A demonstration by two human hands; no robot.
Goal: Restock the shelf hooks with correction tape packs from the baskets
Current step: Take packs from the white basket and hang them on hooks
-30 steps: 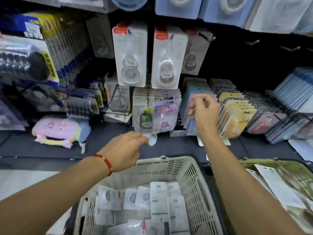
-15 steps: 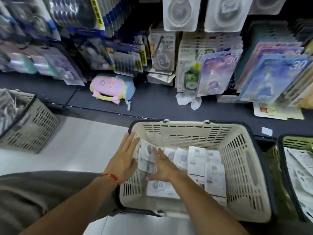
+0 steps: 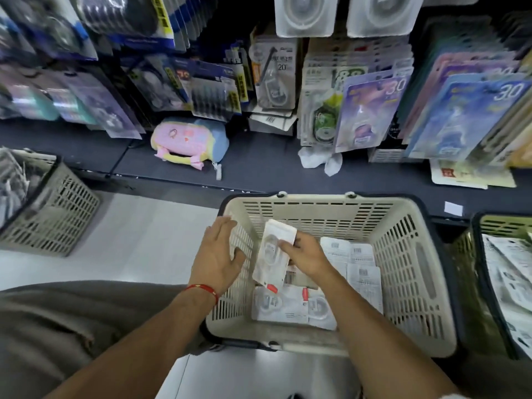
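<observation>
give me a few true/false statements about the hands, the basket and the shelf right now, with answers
1. The right hand holds a white pack over the cream basket. True.
2. The left hand grips a pack. False: its fingers are spread and hold nothing; it lies at the basket's left wall.
3. The cream basket is empty. False: more packs lie on its bottom.
4. A pink and blue pouch lies on the dark shelf. True.
5. The left wrist wears a red string. True.
6. The basket stands alone. False: a grey basket is to its left and a green basket to its right.
</observation>
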